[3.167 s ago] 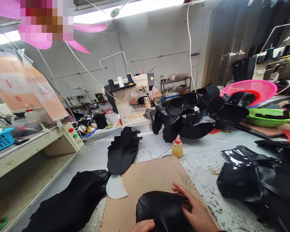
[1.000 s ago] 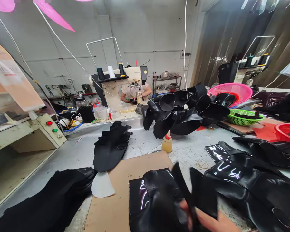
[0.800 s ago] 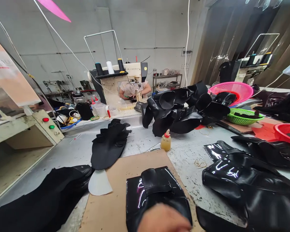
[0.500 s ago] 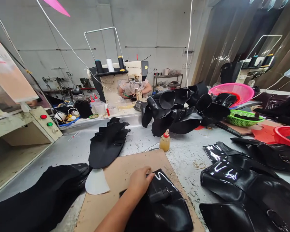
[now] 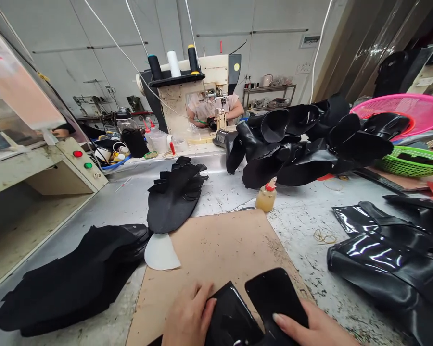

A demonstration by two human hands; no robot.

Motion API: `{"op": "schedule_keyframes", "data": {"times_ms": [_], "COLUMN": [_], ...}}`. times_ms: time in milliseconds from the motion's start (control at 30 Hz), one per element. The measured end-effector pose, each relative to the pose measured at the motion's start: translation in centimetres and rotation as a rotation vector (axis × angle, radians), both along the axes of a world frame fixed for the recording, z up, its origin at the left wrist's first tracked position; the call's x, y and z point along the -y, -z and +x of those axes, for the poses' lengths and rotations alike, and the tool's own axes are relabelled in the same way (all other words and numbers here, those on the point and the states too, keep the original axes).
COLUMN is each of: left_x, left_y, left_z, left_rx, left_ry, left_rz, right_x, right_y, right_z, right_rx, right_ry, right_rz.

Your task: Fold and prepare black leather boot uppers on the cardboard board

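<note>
A glossy black leather piece (image 5: 260,307) lies on the brown cardboard sheet (image 5: 216,245) at the bottom of the head view. My left hand (image 5: 187,317) rests flat on its left part, fingers stretched out. My right hand (image 5: 310,329) presses on its right flap, fingers extended. Neither hand grips anything.
A fanned stack of matte black pieces (image 5: 175,197), a white cut-out (image 5: 160,252), a black pile (image 5: 75,278), a small glue bottle (image 5: 266,197), shiny black uppers (image 5: 389,259) and a heap of them (image 5: 303,144). Pink basket (image 5: 411,108), green basket (image 5: 407,166). A person sews behind a sewing machine (image 5: 198,89).
The leather piece has been turned and laid flat; my right hand has come into view onto it, and my left hand has drawn back to its left part. The view shifted down.
</note>
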State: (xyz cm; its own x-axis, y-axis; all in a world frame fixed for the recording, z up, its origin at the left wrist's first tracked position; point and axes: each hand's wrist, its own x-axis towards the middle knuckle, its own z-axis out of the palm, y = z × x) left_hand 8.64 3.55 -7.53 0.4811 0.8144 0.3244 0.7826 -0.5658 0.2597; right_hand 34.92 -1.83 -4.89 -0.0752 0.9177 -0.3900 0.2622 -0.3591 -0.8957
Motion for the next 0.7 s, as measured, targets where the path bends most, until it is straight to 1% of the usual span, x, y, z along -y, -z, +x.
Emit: {"op": "schedule_keyframes", "data": {"times_ms": [33,100,133,200,267,333,433,533,600,700], "left_x": [-0.1,-0.5,-0.7,-1.1,-1.3,-1.3,-1.2,-1.1,-1.1,-1.1], "left_y": [0.0,-0.1,0.0,0.4,0.9,1.2,0.9,0.1,-0.2,0.1], "left_z": [0.2,0.6,0.8,1.0,1.0,1.0,0.9,0.8,0.7,0.7], "left_rx": [0.002,0.025,0.042,0.079,0.102,0.105,0.099,0.097,0.106,0.111], "left_ry": [0.044,0.176,0.244,0.32,0.315,0.294,0.309,0.333,0.331,0.335], "left_rz": [0.069,0.162,0.193,0.235,0.248,0.213,0.159,0.067,0.018,-0.015], "right_x": [-0.7,-1.8,-2.2,-2.9,-3.4,-3.7,-4.0,-4.3,-4.6,-5.0], "right_y": [-0.3,-0.5,-0.4,-0.1,0.4,0.9,1.2,0.9,0.5,0.0], "right_z": [-0.7,-1.7,-2.1,-2.6,-2.8,-2.7,-2.4,-2.1,-2.0,-2.2], "right_rx": [0.032,0.105,0.141,0.194,0.205,0.198,0.212,0.206,0.174,0.181], "right_ry": [-0.04,-0.094,-0.11,-0.108,-0.113,-0.122,-0.108,-0.062,-0.058,-0.091], "right_rz": [0.004,0.003,0.002,0.019,0.041,0.047,0.021,-0.036,-0.088,-0.115]}}
